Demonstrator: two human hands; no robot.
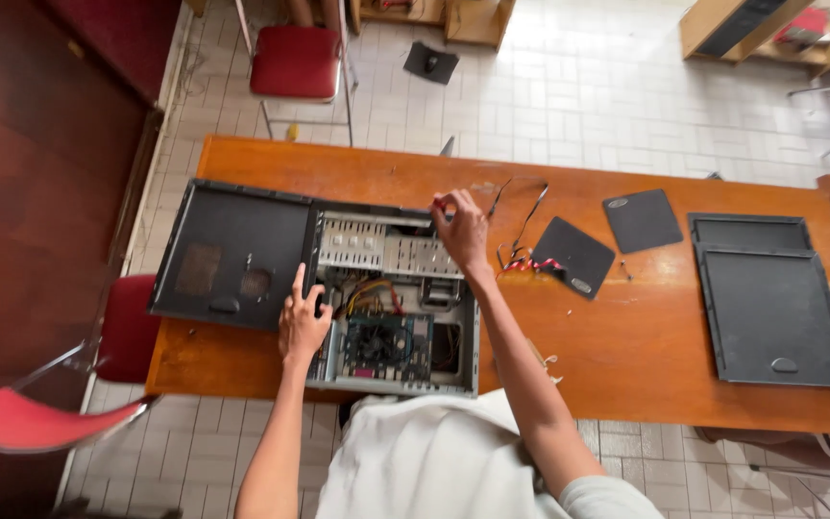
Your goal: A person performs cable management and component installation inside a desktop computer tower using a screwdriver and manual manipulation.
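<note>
An open desktop computer case (396, 308) lies on its side on the wooden table (646, 336), showing a circuit board, a fan and coloured wires. My left hand (302, 322) rests on the case's left edge with a finger stretched out, beside a black side panel (232, 252). My right hand (461, 231) is over the case's far corner by the metal drive bays (386, 245), its fingers pinched on something small and red that I cannot make out.
Loose black and red cables (521, 245) and two black mouse pads (573, 255) lie right of the case. Two more black side panels (770, 298) sit at the table's right end. Red chairs (295, 62) stand behind and left of the table.
</note>
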